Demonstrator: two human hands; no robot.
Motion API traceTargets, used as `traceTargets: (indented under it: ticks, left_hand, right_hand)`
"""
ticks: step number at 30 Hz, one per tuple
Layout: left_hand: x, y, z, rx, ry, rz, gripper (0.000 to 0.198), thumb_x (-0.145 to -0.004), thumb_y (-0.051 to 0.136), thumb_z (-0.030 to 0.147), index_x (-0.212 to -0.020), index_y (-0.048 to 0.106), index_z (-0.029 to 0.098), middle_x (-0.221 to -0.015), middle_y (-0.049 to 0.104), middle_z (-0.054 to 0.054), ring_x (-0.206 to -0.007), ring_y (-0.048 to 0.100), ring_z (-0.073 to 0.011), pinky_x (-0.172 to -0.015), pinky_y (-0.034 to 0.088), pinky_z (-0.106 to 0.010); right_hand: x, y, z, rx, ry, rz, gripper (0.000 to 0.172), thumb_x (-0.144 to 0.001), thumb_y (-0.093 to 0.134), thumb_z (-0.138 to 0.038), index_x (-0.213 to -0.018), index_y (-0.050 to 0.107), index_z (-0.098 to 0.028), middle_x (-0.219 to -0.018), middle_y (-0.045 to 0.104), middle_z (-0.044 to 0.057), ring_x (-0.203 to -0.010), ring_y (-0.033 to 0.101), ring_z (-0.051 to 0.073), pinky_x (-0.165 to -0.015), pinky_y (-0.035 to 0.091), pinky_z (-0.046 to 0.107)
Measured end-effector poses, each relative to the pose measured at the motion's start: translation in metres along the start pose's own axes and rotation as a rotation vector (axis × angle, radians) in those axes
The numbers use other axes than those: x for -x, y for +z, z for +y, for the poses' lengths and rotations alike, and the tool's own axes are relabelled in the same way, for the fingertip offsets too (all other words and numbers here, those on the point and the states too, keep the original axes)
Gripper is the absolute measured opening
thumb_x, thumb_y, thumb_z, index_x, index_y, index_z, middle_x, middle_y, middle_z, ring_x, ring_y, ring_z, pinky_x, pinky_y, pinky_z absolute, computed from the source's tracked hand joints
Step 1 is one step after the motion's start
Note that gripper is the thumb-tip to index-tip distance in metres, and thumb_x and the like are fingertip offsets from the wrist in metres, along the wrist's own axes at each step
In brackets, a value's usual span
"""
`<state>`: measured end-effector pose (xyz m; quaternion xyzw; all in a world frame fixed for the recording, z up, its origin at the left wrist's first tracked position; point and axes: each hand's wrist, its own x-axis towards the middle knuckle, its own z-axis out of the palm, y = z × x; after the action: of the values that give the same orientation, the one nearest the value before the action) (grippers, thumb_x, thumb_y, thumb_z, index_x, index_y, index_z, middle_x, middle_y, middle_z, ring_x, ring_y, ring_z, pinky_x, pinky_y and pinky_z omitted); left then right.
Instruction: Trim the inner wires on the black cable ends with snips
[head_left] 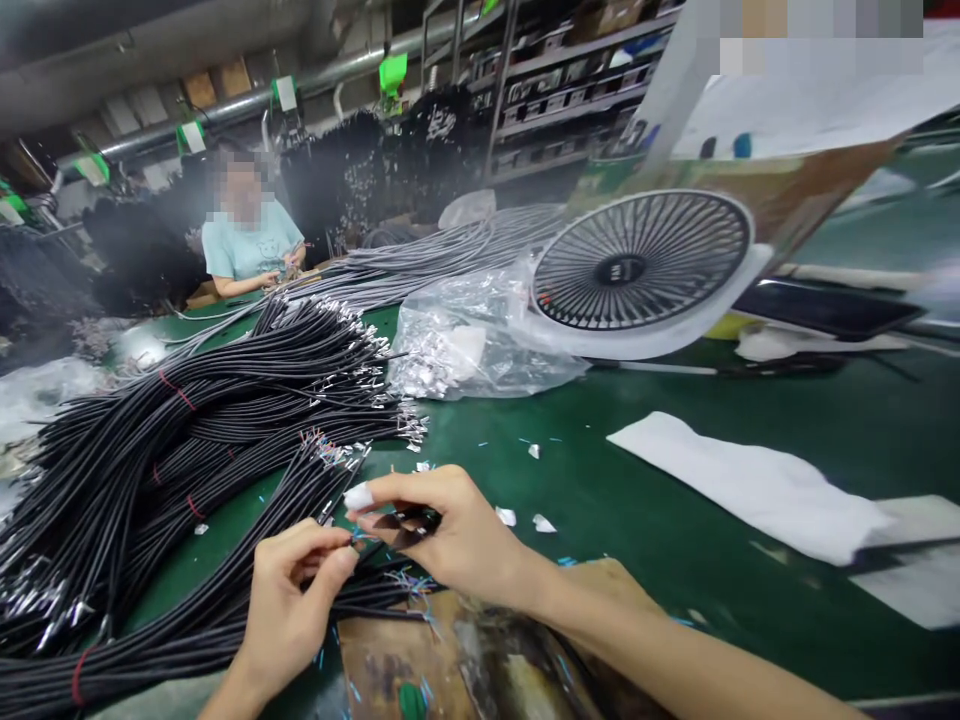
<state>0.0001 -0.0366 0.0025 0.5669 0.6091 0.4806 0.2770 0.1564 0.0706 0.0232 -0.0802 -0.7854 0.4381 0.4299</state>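
Note:
My left hand (292, 600) is closed, with thumb and forefinger pinched on the end of a black cable; thin blue wire shows at the fingertips. Just right of it, my right hand (450, 530) curls around a small dark tool (409, 522), mostly hidden by the fingers. White tape (358, 496) wraps one of its fingertips, close to the wire end. Beneath and beside both hands lie black cables (375, 595) with stripped, coloured wire ends. A bundle of black cables (217, 590) tied with a red band (82, 675) runs to the left.
Large stacks of black cables (187, 400) fill the left. A clear plastic bag (487, 340) and a round fan (641, 260) stand behind the hands. White paper (742, 480) and a phone (825, 308) lie right. A person (251, 240) sits across the green table (570, 440).

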Motion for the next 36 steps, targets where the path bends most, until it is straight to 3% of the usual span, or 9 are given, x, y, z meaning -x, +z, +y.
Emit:
traceTargets:
  ticks: [5,9,15,21,24,27,30,33,36]
  left_hand:
    - [0.004,0.003,0.006,-0.054,0.002,0.009,0.016,-0.082,0.056,0.024,-0.073,0.067,0.016,-0.066,0.059,-0.002,-0.055,0.056,-0.0107,-0.047,0.042,-0.015]
    - [0.005,0.006,0.016,-0.154,-0.011,0.05,0.022,-0.082,0.055,0.026,-0.066,0.065,0.016,-0.062,0.055,-0.002,-0.052,0.049,-0.0092,-0.045,0.035,-0.015]
    - [0.003,0.007,0.024,0.089,-0.183,0.04,0.025,-0.076,0.062,0.039,-0.069,0.068,0.016,-0.062,0.055,-0.002,-0.054,0.049,-0.0115,-0.046,0.035,-0.018]
    - [0.001,0.003,0.027,0.202,-0.294,-0.032,0.048,-0.074,0.057,0.06,-0.066,0.061,0.013,-0.053,0.047,0.0,-0.035,0.031,-0.0044,-0.035,0.02,-0.019]
    - [0.0,0.001,0.029,0.241,-0.327,-0.046,0.051,-0.072,0.057,0.063,-0.066,0.059,0.012,-0.051,0.045,0.001,-0.034,0.029,-0.0033,-0.035,0.018,-0.018]
    - [0.0,0.001,0.031,0.262,-0.339,-0.075,0.053,-0.071,0.058,0.064,-0.066,0.061,0.012,-0.051,0.046,0.001,-0.034,0.03,-0.0029,-0.036,0.018,-0.018]
    - [-0.001,0.001,0.03,0.268,-0.351,-0.119,0.054,-0.069,0.059,0.065,-0.065,0.062,0.012,-0.051,0.046,0.001,-0.035,0.031,-0.004,-0.036,0.019,-0.018]
    - [-0.001,0.001,0.028,0.269,-0.358,-0.137,0.053,-0.069,0.059,0.065,-0.065,0.062,0.012,-0.051,0.047,0.0,-0.035,0.032,-0.0043,-0.036,0.019,-0.019]
    - [0.0,0.001,0.026,0.269,-0.358,-0.124,0.054,-0.07,0.057,0.066,-0.066,0.059,0.012,-0.051,0.045,0.002,-0.034,0.03,-0.0036,-0.036,0.018,-0.018]
  right_hand:
    - [0.0,-0.003,-0.003,0.031,-0.023,-0.008,0.014,-0.076,0.059,-0.012,-0.086,0.069,-0.013,-0.071,0.068,0.002,-0.056,0.06,0.011,-0.049,0.044,0.017]
    - [-0.002,0.0,-0.005,0.002,0.034,0.01,0.023,-0.072,0.053,-0.008,-0.089,0.069,-0.014,-0.072,0.068,0.002,-0.058,0.06,0.011,-0.052,0.046,0.018]
    - [-0.003,0.003,-0.004,-0.067,0.145,0.02,0.027,-0.066,0.049,-0.006,-0.081,0.069,-0.014,-0.072,0.068,0.001,-0.061,0.061,0.012,-0.056,0.048,0.019]
    - [0.001,0.002,-0.002,0.058,-0.034,0.025,0.026,-0.068,0.054,-0.007,-0.087,0.069,-0.017,-0.072,0.068,0.001,-0.058,0.061,0.012,-0.057,0.049,0.02]
    - [0.001,0.003,-0.002,0.1,-0.099,0.042,0.024,-0.07,0.057,-0.009,-0.09,0.068,-0.016,-0.075,0.069,0.003,-0.062,0.063,0.014,-0.057,0.05,0.021]
    - [0.0,0.005,-0.001,-0.05,0.041,0.094,0.025,-0.072,0.057,-0.009,-0.095,0.066,-0.015,-0.084,0.069,0.005,-0.072,0.066,0.015,-0.064,0.053,0.022]
    - [0.0,0.005,0.001,-0.228,0.191,0.054,0.022,-0.074,0.06,-0.013,-0.095,0.066,-0.015,-0.081,0.07,0.004,-0.071,0.067,0.015,-0.064,0.055,0.021]
    - [0.001,0.005,0.002,-0.275,0.225,0.004,0.019,-0.075,0.062,-0.015,-0.094,0.067,-0.014,-0.079,0.07,0.004,-0.07,0.067,0.015,-0.062,0.055,0.021]
    - [0.0,0.007,0.001,-0.27,0.208,0.039,0.015,-0.075,0.062,-0.014,-0.089,0.069,-0.015,-0.077,0.07,0.003,-0.066,0.066,0.014,-0.06,0.054,0.02]
